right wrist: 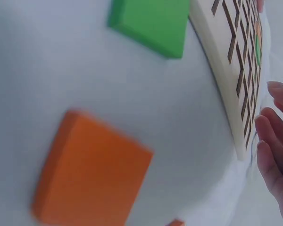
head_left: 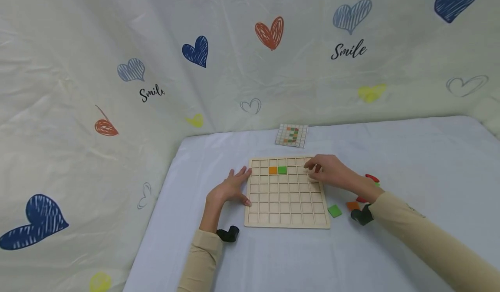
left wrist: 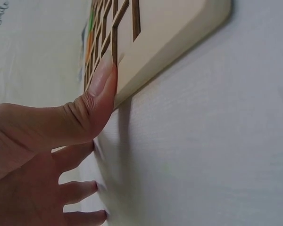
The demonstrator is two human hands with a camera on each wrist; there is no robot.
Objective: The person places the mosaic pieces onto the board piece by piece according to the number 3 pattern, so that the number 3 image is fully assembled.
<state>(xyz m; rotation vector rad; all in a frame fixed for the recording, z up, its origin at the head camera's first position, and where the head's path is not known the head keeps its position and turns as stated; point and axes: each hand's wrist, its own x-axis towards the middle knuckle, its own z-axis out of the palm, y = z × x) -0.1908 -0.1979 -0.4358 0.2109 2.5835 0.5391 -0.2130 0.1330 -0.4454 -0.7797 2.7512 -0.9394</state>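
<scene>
A pale wooden grid board [head_left: 289, 219] lies on the white cloth. An orange square tile [head_left: 273, 170] and a green square tile [head_left: 282, 170] sit side by side in its second row from the back. My left hand [head_left: 230, 188] is spread at the board's left edge, its thumb [left wrist: 101, 77] touching the rim and its other fingers reaching down to the cloth. Over the board's back right part is my right hand [head_left: 330, 170], with the fingers slightly bent. The right wrist view shows a gap between thumb and fingers, and no tile can be seen there.
Right of the board lie a loose green tile [head_left: 334, 211] and an orange tile [head_left: 353, 205]. Red pieces [head_left: 372, 178] are partly hidden behind the right forearm. Behind the board is a pattern card [head_left: 291, 136] with coloured squares. A curtain printed with hearts hangs behind.
</scene>
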